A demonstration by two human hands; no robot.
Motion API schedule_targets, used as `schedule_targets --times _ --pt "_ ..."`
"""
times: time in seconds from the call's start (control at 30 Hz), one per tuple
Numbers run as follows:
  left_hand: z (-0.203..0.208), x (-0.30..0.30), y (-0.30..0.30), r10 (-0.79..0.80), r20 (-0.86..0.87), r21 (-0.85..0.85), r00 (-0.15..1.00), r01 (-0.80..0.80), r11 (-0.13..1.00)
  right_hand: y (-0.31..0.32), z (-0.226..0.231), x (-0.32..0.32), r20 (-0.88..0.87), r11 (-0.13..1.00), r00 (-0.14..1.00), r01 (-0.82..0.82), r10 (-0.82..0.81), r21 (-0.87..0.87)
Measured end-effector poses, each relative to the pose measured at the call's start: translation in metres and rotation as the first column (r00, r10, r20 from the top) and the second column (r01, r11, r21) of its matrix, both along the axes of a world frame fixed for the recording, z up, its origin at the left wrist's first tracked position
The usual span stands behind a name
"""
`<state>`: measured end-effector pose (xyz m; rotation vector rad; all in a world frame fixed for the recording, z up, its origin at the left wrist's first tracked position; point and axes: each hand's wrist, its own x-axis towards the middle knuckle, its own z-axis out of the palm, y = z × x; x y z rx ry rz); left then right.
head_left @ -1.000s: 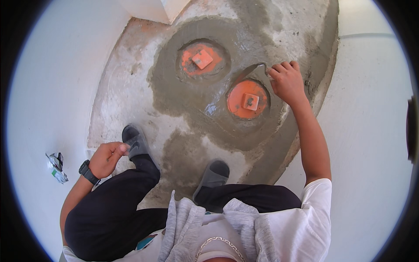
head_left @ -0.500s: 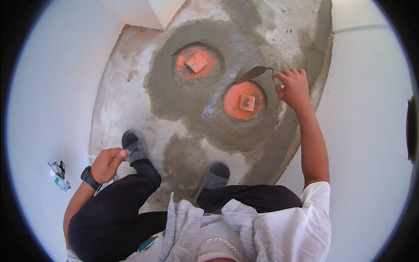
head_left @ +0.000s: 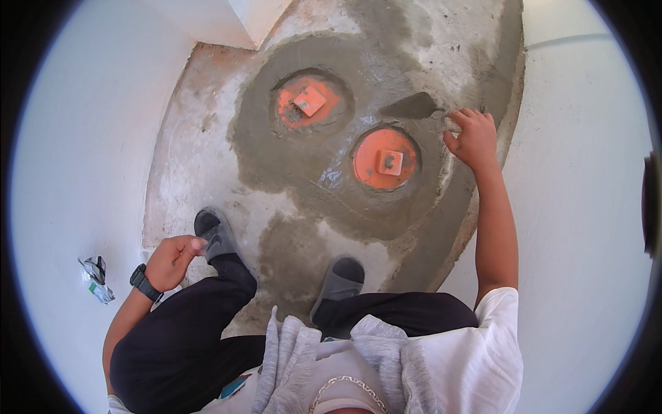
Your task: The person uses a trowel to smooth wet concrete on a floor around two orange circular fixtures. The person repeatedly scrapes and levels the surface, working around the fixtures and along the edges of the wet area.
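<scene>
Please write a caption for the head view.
Right hand holds a dark pointed trowel over grey cement surrounding two round orange covers.

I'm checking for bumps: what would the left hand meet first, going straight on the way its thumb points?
Probably the left dark grey sandal, just ahead of the left hand in this view; depth is unclear, so the hand might pass above it.

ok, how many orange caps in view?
2. The left cap sits farther up the picture; the right cap is lower, just below the trowel. No more visible.
</scene>
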<state>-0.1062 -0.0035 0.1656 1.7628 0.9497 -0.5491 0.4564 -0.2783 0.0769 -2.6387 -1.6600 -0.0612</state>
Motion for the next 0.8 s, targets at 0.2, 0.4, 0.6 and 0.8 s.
schedule_targets --times 0.2,0.4,0.6,0.8 --pt "0.001 0.001 0.000 0.000 0.004 -0.009 1.000 0.001 1.000 0.015 -0.015 -0.018 -0.282 0.966 0.931 -0.254 0.229 -0.053" --pt "0.000 -0.001 0.000 0.020 -0.001 -0.009 1.000 -0.020 1.000 0.040 -0.023 -0.022 -0.265 0.953 0.932 -0.282 0.246 -0.106" --pt "0.000 -0.002 -0.001 0.033 0.011 -0.015 0.999 -0.033 0.999 0.062 -0.029 -0.022 -0.316 0.938 0.907 -0.328 0.280 -0.111" --pt "0.000 -0.003 0.000 0.039 0.000 -0.022 0.999 -0.039 0.999 0.066 -0.034 -0.020 -0.298 0.950 0.930 -0.269 0.215 -0.156"
